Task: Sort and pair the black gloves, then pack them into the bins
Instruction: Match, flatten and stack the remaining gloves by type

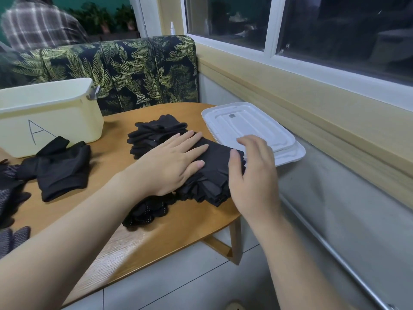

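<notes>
Wooden oval table [67,222] w/ tall stack of flat black fabric gloves [212,175]: left hand [172,166] presses flat on top; right hand [252,177], relaxed-open, holds nothing, thumb at stack's right edge; long axis runs away from the person.

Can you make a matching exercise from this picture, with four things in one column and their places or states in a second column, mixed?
Things:
1. left hand
2. right hand
3. bin
4. lids

Places or states:
a. stacked at the table's far right edge, by the wall
b. lies flat on top of the stack of gloves
c. stands at the far left of the table, marked with the letter A
d. open, against the right side of the glove stack

Pairs: 1-b, 2-d, 3-c, 4-a
</notes>
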A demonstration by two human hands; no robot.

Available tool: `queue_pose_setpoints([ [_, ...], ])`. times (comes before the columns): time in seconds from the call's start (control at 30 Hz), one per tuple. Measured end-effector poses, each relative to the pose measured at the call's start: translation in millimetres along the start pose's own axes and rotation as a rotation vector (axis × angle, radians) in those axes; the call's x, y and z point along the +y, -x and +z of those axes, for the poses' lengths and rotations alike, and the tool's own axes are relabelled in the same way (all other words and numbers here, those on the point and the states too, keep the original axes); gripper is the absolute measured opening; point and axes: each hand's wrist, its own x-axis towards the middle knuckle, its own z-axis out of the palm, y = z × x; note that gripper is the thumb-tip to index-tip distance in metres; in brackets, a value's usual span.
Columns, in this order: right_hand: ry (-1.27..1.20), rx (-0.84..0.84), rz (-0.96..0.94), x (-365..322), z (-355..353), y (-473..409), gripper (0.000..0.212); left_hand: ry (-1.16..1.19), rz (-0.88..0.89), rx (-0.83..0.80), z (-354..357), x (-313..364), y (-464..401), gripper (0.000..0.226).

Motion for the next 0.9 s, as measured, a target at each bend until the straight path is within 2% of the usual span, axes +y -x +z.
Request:
queue_pose_setpoints([
  [0.1, 0.089, -0.249, -0.108, -5.2, 6.2, 1.0, 0.044, 0.007, 0.006, 0.021, 4.9, 0.1, 1.5, 0.078],
  [0.2, 0.227, -0.478, -0.112, -6.2, 11.4, 5.3, 0.053, 0.032, -0.003, 0.02, 10.8, -1.9, 2.6, 0.078],
  [0.27, 0.32, -0.565, -0.098, -1.9, 13.6, 7.3, 0.054, 0.058, -0.013, 0.013, 13.1, -3.4, 2.6, 0.079],
  [0.47, 0.441, -0.663, -0.08, 1.5, 15.4, 13.1, 0.057, 0.123, -0.014, 0.029, 20.7, -3.2, 4.6, 0.08],
  [0.63, 0.392, -0.717, -0.028, 4.4, 16.3, 14.5, 0.058, 0.197, -0.048, 0.014, 26.2, -2.8, 4.8, 0.08],
  [0.9, 0.408, -0.712, 0.013, 0.8, 15.9, 13.3, 0.056, 0.078, -0.071, 0.01, 21.3, 5.2, 5.8, 0.062],
])
